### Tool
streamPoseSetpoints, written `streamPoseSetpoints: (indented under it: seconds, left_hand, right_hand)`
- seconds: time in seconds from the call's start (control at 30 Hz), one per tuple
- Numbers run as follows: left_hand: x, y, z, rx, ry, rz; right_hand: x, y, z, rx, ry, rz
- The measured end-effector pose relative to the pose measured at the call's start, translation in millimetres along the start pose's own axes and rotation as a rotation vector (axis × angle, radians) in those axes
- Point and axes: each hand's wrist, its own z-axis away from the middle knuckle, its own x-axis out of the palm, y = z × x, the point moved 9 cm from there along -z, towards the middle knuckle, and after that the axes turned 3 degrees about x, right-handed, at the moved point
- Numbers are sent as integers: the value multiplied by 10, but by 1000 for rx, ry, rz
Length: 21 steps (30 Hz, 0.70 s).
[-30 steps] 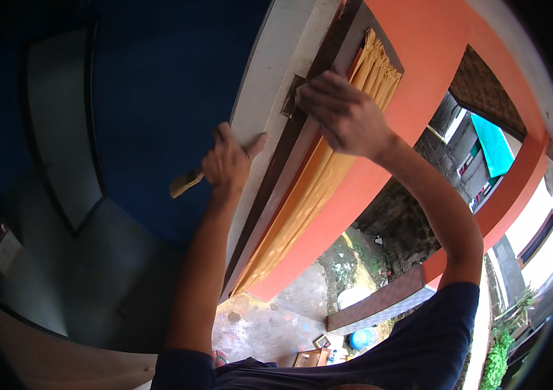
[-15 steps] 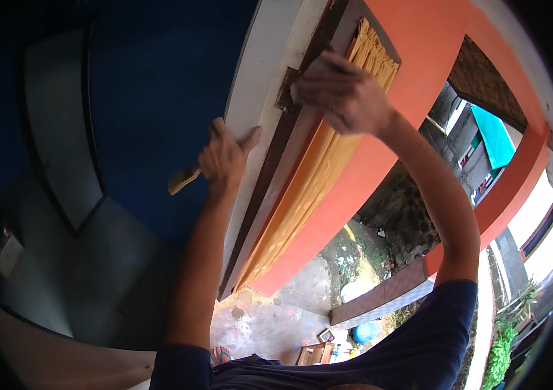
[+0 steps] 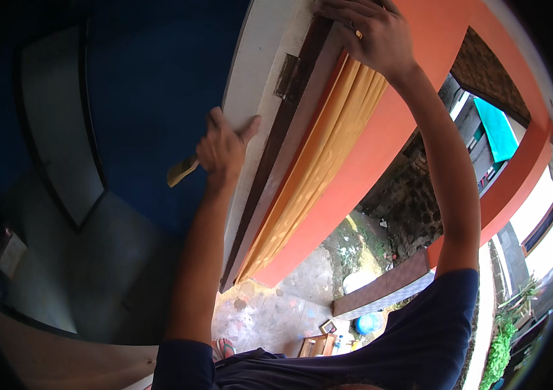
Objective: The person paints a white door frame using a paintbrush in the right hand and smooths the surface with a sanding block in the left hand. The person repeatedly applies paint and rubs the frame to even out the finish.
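Observation:
My left hand is up against the edge of a white door panel, thumb on its face. Its curled fingers hold a paintbrush, whose flat yellowish end sticks out to the left. Higher up, my right hand is pressed on the upper part of the dark brown door frame, fingers together and the thumb bent beneath. Whatever lies under those fingers is hidden. A metal hinge joins panel and frame, below and left of my right hand.
A gathered yellow curtain hangs beside the frame, next to an orange wall. Left lies a dark blue room with a pale door. Below, on the concrete floor, are a small wooden stool and a blue container. A low tiled wall stands right.
My right hand has moved up along the frame, from beside the hinge to well above it, uncovering the hinge. My left hand stays on the panel with the paintbrush.

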Motion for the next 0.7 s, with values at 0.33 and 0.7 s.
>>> streamPoseSetpoints:
  seconds: [0.33, 0.7]
  left_hand:
    - [1, -46, -13, -5, -19, 14]
    - [-39, -93, -20, 28, 81, -66]
  right_hand:
    - [35, -733, 369, -189, -104, -234]
    - [234, -1266, 568, -340, -165, -353]
